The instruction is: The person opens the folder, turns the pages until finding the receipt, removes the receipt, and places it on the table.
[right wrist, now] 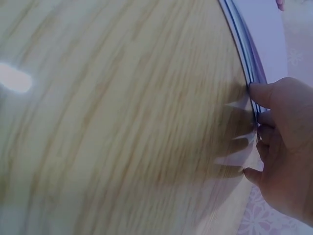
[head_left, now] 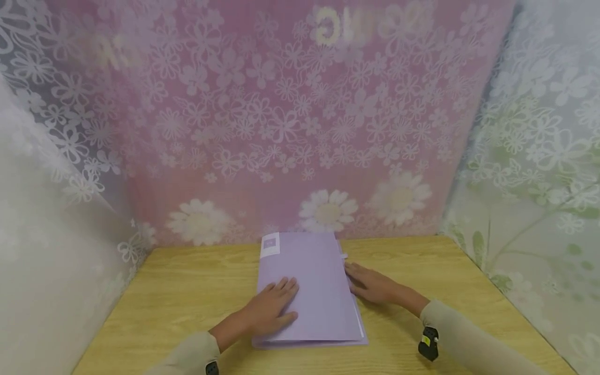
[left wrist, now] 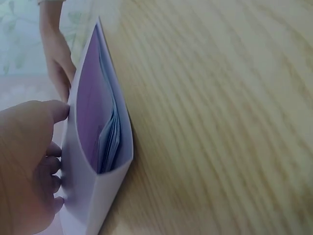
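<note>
A closed lilac folder (head_left: 309, 291) lies on the wooden table, a white label (head_left: 270, 244) at its upper left corner. My left hand (head_left: 273, 308) rests on its front cover, fingers and thumb spread. In the left wrist view the folder (left wrist: 82, 161) gapes at its near end, showing a stack of sheets (left wrist: 111, 142) near the spine. At the folder's right edge is my right hand (head_left: 372, 284). In the right wrist view, the thumb and fingers of that hand (right wrist: 288, 132) touch the folder's layered side edge (right wrist: 244, 54).
A small tab (head_left: 344, 255) sticks out of the folder's right side. The wooden table (head_left: 187, 291) spreads to both sides. Behind it hangs a pink flowered curtain (head_left: 281, 130), with pale flowered sheets at left and right (head_left: 553, 156).
</note>
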Available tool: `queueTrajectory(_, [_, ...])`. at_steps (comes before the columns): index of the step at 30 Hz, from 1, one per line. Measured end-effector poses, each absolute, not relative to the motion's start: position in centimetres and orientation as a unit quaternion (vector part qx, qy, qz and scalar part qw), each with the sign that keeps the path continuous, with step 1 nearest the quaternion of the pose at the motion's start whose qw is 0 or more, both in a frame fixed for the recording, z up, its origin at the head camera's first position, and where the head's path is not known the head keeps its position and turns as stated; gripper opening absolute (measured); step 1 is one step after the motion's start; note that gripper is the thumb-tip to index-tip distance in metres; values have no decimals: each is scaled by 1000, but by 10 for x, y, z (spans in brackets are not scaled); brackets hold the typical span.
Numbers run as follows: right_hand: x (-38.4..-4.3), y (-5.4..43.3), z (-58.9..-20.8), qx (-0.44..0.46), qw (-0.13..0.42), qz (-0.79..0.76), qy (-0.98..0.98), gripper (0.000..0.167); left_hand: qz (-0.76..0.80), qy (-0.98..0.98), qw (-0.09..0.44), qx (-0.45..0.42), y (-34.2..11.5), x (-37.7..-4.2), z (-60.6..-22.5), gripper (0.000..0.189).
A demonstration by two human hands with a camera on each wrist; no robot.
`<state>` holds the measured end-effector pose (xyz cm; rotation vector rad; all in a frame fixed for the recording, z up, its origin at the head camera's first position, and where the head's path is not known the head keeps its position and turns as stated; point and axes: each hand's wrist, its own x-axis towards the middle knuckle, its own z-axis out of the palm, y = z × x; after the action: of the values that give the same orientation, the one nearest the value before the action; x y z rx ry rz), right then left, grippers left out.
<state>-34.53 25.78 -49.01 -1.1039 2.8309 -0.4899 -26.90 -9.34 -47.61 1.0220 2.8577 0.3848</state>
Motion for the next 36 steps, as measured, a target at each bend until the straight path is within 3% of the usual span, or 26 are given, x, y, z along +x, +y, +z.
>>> queueTrajectory(15, [-348,262,-490,-359,47,-125,924,63,51,925,40,375,-78,-258,-478,112])
queueTrajectory(27, [-349,261,-484,-360,58,-129,922,65,52,912,-11,408,-73,-257,-473,95])
queueTrajectory(36, [-350,259,-485,-377,41,-128,916,60,46,875,-119,466,-68,-254,-463,74])
